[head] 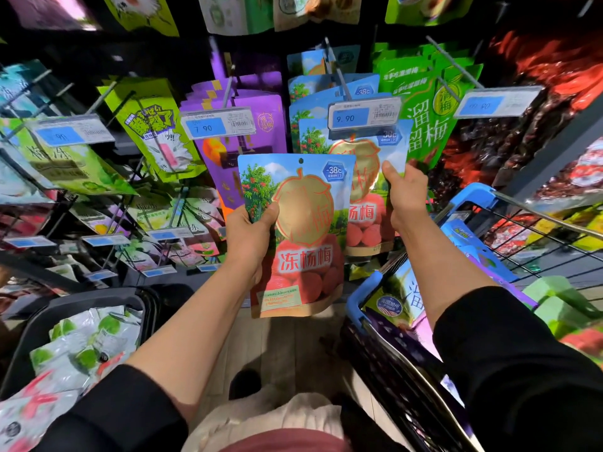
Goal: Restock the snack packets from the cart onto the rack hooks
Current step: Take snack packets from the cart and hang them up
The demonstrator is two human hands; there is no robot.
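Gripping a glossy blue snack pouch printed with red bayberries and a gold fruit outline [301, 236], our left hand [249, 238] has its thumb curled over the front of the pouch's left edge and its fingers behind. We hold it upright in front of the rack, below the hooks, its punched hang-hole free at the top. Our right hand [406, 197] pinches the right edge of the front pouch in the matching blue row [362, 190] already hanging from a metal hook [339, 76], thumb on the front face. A white and blue price tag reading 9.90 [363, 115] sits on that hook's end. Purple pouches [241, 125] hang just left of the row, green pouches [424, 119] just right. Beside our right forearm stands the blue-rimmed wire cart [362, 298], holding more packets.
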